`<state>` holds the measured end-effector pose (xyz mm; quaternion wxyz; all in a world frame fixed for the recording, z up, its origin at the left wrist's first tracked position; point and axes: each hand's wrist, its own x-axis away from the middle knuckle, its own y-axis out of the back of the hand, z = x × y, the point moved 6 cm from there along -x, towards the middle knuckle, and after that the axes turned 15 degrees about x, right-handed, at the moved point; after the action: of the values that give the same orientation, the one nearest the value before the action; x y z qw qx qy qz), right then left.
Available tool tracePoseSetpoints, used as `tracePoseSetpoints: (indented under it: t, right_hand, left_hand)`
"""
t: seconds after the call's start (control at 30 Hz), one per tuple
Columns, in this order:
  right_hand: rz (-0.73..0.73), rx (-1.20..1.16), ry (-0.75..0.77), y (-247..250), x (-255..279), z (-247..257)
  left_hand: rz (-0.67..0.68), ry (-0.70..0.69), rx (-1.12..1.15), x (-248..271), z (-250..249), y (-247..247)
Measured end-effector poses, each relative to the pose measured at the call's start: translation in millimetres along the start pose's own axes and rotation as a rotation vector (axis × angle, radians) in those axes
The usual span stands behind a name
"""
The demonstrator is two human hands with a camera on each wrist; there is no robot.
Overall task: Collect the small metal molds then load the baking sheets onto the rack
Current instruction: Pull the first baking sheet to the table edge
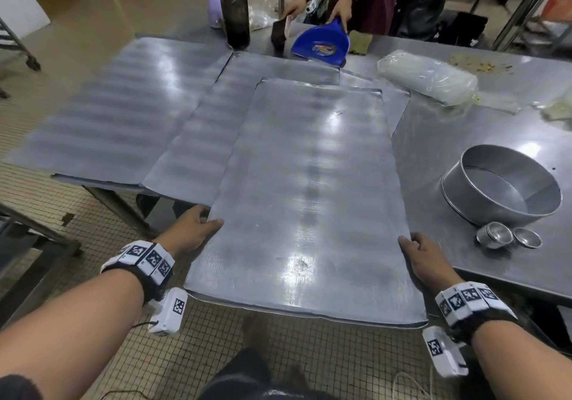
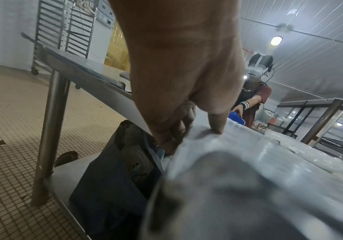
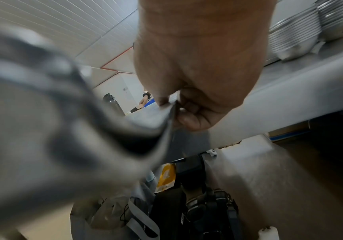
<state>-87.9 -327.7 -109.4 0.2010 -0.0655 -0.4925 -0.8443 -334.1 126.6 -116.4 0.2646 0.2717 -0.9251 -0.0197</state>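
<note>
A flat grey baking sheet (image 1: pixel 309 201) lies on top of other sheets and juts out over the near table edge. My left hand (image 1: pixel 193 227) grips its left edge, thumb on top and fingers underneath (image 2: pixel 172 129). My right hand (image 1: pixel 424 260) grips its right edge the same way (image 3: pixel 189 110). Two more baking sheets (image 1: pixel 117 114) lie spread to the left, one (image 1: pixel 198 152) partly under the held sheet. Small round metal molds (image 1: pixel 495 235) sit stacked on the table at the right, with another (image 1: pixel 527 238) beside them.
A round cake tin (image 1: pixel 507 183) stands behind the molds. A plastic-wrapped bundle (image 1: pixel 427 77) lies far right. Across the steel table (image 1: pixel 464 121) another person holds a blue dustpan (image 1: pixel 322 45) and a brush. Two bottles (image 1: pixel 236 9) stand at the back. A wheeled tray rack (image 2: pixel 63 32) stands by the wall.
</note>
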Motion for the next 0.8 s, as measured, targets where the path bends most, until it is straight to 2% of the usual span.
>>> tracePoseSetpoints:
  t: [0.13, 0.23, 0.3, 0.43, 0.63, 0.8]
  right_hand:
    - [-0.113, -0.032, 0.030, 18, -1, 3]
    - [-0.136, -0.074, 0.041, 27, -3, 4]
    - [-0.132, -0.111, 0.037, 30, -7, 3]
    - [-0.080, -0.011, 0.046, 36, -10, 11]
    - [-0.124, -0.096, 0.036, 35, -6, 5]
    - [-0.101, -0.230, 0.036, 25, 5, 2]
  left_hand:
    - [0.051, -0.037, -0.063, 5, -9, -1]
    - [0.047, -0.060, -0.054, 14, -23, -6]
    - [-0.002, -0.081, -0.042, 15, -32, -9]
    - [-0.227, -0.136, -0.130, 16, -45, -8]
    - [-0.223, -0.226, -0.027, 20, -44, -6]
    - [-0.234, -0.270, 0.073, 30, -41, -9]
